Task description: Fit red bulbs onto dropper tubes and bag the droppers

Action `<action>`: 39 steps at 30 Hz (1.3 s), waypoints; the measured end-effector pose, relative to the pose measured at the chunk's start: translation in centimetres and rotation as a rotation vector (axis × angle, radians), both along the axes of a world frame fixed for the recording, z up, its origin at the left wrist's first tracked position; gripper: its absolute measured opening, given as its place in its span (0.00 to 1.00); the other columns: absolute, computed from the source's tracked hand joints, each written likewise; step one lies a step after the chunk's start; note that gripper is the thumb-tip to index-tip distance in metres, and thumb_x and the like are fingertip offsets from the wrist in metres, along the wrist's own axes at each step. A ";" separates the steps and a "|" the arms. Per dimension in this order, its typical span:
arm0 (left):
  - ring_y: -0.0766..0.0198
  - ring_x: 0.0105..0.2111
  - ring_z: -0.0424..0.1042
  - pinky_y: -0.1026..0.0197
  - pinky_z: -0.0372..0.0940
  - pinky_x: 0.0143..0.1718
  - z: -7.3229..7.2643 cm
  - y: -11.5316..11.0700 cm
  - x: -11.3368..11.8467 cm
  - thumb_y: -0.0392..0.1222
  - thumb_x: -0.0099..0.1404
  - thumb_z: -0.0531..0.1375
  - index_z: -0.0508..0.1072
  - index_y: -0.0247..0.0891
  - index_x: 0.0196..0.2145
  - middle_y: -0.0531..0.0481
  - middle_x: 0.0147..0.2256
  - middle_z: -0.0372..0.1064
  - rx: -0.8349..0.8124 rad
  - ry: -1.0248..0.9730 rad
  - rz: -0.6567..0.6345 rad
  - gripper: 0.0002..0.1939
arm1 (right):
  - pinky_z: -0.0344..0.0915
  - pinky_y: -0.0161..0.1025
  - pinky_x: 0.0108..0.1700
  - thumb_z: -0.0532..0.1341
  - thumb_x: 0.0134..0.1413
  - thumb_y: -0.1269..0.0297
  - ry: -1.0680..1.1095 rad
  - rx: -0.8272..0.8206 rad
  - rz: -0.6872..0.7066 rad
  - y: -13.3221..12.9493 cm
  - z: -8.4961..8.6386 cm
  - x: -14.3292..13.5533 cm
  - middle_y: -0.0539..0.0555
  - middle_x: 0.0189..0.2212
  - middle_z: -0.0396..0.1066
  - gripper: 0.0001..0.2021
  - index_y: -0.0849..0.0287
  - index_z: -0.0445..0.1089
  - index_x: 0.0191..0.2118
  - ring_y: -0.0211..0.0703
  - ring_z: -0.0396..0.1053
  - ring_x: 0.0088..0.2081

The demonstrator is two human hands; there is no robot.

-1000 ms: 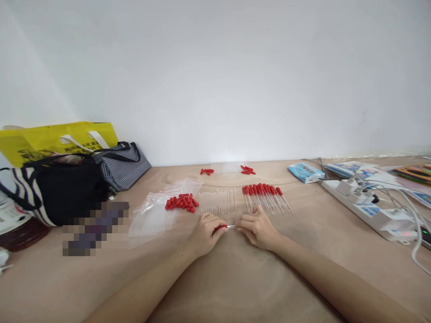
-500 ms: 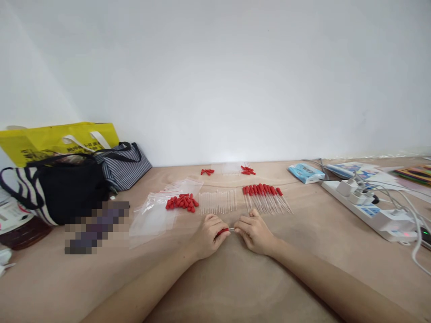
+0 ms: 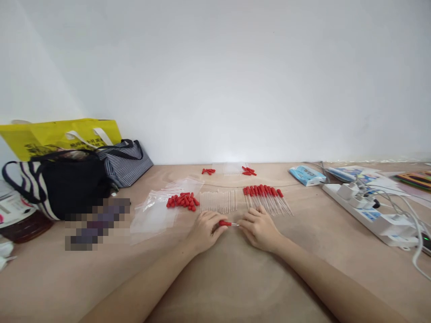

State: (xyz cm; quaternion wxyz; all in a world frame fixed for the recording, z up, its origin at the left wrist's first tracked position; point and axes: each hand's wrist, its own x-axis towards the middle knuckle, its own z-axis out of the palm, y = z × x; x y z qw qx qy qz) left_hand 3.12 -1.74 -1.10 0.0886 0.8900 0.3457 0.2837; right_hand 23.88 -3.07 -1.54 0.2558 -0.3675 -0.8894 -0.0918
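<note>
Left hand [image 3: 204,229] pinches a red rubber bulb [image 3: 224,223], right hand [image 3: 259,229] grips the clear tube's other end, both low over the surface [image 3: 235,278]. Finished droppers [image 3: 266,197] sit fanned out just beyond the right hand. Plenty left, by the look of it: bare tubes [image 3: 218,201] in a row, loose red bulbs [image 3: 182,201] heaped beside the plastic bag [image 3: 155,211].

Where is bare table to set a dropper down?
Bare table lies between the right hand and the power strip. Crowded beyond both hands: red bulbs, glass tubes, finished droppers.
</note>
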 end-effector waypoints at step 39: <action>0.56 0.34 0.63 0.54 0.54 0.35 1.5 2.0 -2.3 0.38 0.59 0.53 0.70 0.38 0.27 0.47 0.31 0.68 0.259 0.212 0.424 0.07 | 0.47 0.47 0.41 0.52 0.48 0.59 0.095 -0.497 -0.911 8.0 1.5 -4.0 0.61 0.28 0.72 0.14 0.62 0.72 0.28 0.49 0.69 0.33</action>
